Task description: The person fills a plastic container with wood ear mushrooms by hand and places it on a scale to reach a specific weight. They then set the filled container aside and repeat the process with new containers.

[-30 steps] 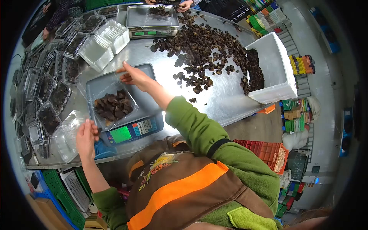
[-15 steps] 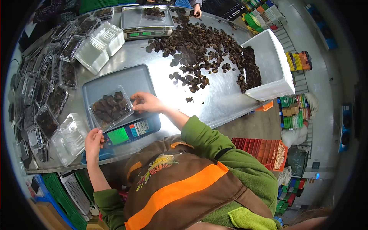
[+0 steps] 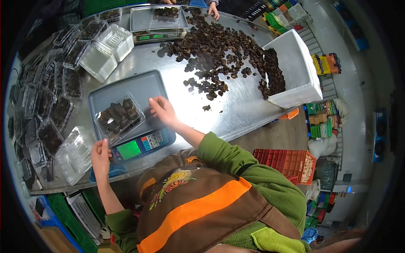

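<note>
A clear plastic tray (image 3: 139,110) of dark brown, mushroom-like pieces (image 3: 120,117) rests on the grey platform of a digital scale (image 3: 154,86), whose display (image 3: 129,149) glows green. My right hand (image 3: 164,111) hovers just right of the tray, fingers apart and holding nothing. At the tray's near-left corner is my left hand (image 3: 101,158), its fingers loosely bent and apart; whether a fingertip touches the plastic cannot be made out. Beside that hand lie open plastic containers (image 3: 76,155).
Filled clear packs (image 3: 50,135) crowd the table's left side. Stacked containers (image 3: 99,62) and a second scale (image 3: 159,35) stand farther back. Loose dark pieces spread toward a white foam box (image 3: 300,67). Another person's hand (image 3: 214,11) is at the far edge. Red crates (image 3: 280,162) sit right.
My right hand has let go of the tray's right edge and drawn slightly away, its fingers spreading. The left hand has shifted slightly left. The tray stays on the scale.
</note>
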The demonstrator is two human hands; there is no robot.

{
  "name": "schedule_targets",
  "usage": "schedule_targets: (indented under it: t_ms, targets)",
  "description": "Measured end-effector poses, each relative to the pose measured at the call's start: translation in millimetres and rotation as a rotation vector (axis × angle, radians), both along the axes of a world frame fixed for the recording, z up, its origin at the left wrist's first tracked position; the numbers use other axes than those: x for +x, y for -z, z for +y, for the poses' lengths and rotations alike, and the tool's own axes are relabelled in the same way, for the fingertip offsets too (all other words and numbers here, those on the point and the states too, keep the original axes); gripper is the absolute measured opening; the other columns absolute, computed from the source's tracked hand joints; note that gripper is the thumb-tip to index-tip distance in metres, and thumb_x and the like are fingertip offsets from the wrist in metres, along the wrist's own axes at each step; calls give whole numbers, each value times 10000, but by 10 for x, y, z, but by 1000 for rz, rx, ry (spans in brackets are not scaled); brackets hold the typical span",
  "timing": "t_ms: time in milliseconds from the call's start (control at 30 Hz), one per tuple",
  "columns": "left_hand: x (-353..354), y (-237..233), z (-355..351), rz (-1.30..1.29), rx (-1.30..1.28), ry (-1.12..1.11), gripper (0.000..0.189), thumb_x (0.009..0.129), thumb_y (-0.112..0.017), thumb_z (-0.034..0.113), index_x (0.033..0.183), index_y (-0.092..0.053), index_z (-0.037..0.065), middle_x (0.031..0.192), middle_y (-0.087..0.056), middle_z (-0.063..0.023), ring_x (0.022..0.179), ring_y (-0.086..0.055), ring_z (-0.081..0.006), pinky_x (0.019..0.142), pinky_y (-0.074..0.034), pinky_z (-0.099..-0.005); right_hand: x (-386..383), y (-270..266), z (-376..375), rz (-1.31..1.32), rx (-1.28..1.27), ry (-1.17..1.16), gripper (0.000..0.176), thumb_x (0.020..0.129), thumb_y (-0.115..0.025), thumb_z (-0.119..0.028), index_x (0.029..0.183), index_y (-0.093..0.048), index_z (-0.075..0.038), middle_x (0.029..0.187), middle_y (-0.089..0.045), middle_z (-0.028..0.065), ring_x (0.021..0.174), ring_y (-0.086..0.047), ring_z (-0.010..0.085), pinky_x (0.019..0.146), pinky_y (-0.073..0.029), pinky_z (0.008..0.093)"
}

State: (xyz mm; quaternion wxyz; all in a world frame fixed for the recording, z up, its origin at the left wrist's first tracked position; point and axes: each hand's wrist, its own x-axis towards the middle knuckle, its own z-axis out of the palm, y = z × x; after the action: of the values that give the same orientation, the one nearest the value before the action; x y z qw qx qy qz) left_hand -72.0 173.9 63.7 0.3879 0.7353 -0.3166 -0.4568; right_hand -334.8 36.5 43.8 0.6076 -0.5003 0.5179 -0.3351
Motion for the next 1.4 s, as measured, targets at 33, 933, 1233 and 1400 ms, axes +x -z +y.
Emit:
schedule_targets:
  t_ms: [33,933,1233,1400]
  targets:
    - [-10,-30,-20,1,0,-3,355,946,-575,360,1083,-580,32,718,-546,18,609,-500,-59,484,-347,-191,20,23,2,116,-163,23,320,870,-672,-334,958,-611,-32,937,-595,90,798,-597,187,684,-487,320]
    - [-385,-220,-313,177,-257,61,329,917,-638,212,1191,-575,42,792,-547,50,666,-494,-17,508,-325,-154,517,-205,-271,-41,-245,-239,381,849,-715,-239,1091,-642,45,866,-647,53,757,-574,132,731,-490,275]
    - [-39,5,-27,19,-97,-91,349,950,-581,303,1076,-592,-22,696,-546,9,603,-473,-55,548,-384,-208,705,43,-946,9,-3,-116,547,894,-603,-472,1186,-570,-11,924,-619,85,802,-572,143,784,-481,296]
    - [-36,25,-33,140,92,-108,706,954,-348,622,992,-617,-29,558,-497,-16,461,-438,-93,406,-304,-238,651,95,-1006,-263,52,-292,463,974,-412,-550,900,-579,-125,740,-516,-15,646,-424,91,583,-360,252]
